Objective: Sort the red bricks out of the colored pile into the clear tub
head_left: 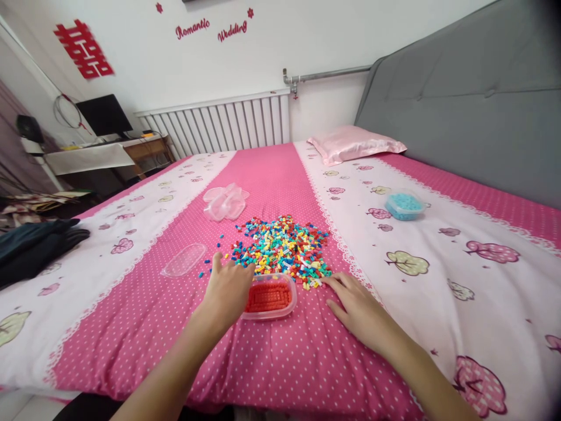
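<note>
One head-worn camera looks forward and down across the bed (267, 169) from its near edge, wall (333, 35) at frame top.

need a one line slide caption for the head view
Left hand beside a clear tub of red bricks, right hand at a multicoloured brick pile.

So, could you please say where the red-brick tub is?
In the head view, the red-brick tub sits below centre, between the left hand and right hand, nearer than the brick pile.
</note>
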Motion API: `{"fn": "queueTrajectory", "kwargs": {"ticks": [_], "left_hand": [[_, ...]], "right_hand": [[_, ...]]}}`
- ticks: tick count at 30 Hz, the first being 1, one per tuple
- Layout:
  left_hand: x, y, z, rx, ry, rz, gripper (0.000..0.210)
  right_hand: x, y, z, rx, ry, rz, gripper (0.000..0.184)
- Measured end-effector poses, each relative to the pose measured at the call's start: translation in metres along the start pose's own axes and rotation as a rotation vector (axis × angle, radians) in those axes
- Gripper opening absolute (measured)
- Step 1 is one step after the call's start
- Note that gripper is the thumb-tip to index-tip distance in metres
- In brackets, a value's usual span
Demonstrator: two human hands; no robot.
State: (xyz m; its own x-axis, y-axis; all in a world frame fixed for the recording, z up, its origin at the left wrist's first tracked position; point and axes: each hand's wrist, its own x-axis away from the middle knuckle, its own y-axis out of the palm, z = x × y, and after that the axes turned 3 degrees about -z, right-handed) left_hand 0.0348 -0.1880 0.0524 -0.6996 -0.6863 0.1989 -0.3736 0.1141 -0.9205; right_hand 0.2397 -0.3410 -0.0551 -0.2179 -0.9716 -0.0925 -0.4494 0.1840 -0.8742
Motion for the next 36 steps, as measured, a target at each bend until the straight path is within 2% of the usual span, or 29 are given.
{"fn": "queueTrajectory", "kwargs": {"ticks": [5,12,16,19,22,25,28,32,36], "left_hand": [[0.005,-0.004,-0.001,0.012,0.001,-0.011,0.031],[0.0,0.008,-0.001,0.012,0.014,-0.005,0.03],[0.005,0.003,-0.004,0.034,0.01,-0.03,0.029],[0.011,-0.006,-0.014,0.072,0.034,-0.02,0.029],[0.009,-0.007,-0.034,0.127,0.035,0.002,0.019],[-0.009,0.007,-0.056,0.186,-0.054,0.024,0.025],[-0.034,0.034,-0.069,0.219,-0.153,0.067,0.034],[-0.058,0.069,-0.067,0.279,-0.242,0.129,0.037],[-0.066,0.086,-0.061,0.357,-0.263,0.192,0.036]], "right_hand": [[0.0,0.0,-0.001,-0.003,0.003,0.006,0.041],[-0.001,0.001,-0.001,-0.007,0.008,0.006,0.041],[-0.001,0.003,0.001,-0.004,0.004,0.023,0.043],[-0.001,0.004,0.001,-0.001,0.008,0.018,0.043],[-0.001,0.003,0.0,0.005,0.021,-0.003,0.044],[-0.001,0.003,0.001,-0.006,0.017,-0.006,0.043],[-0.002,0.008,0.003,-0.021,-0.001,0.035,0.041],[-0.004,0.019,0.006,-0.04,-0.013,0.161,0.036],[-0.009,0.026,0.007,-0.072,-0.005,0.211,0.033]]}}
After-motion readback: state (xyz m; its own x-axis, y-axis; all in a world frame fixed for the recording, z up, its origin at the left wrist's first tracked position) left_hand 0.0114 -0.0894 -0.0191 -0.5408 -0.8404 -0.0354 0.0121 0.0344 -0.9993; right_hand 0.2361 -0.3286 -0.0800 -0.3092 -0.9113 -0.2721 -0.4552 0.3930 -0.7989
